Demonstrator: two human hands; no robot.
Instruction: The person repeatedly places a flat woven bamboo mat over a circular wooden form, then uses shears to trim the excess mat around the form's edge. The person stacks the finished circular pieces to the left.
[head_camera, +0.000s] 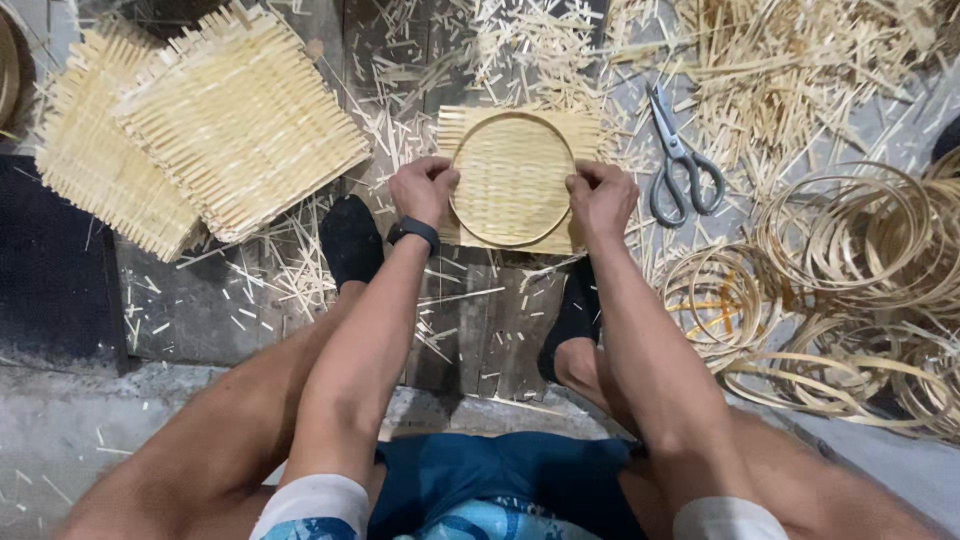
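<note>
Bare knees frame the left hand (424, 190) and right hand (601, 196), both clamped on a bamboo hoop (512, 180) atop a woven mat (580, 130).

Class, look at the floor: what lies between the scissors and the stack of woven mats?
In the head view, between the scissors and the stack of woven mats lies a woven square with a round hoop pressed on it, gripped by both hands.

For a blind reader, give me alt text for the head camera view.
Left hand and right hand press a round hoop onto a square woven bamboo mat on the floor. Scissors, stacked mats and loose hoops lie nearby.
</note>
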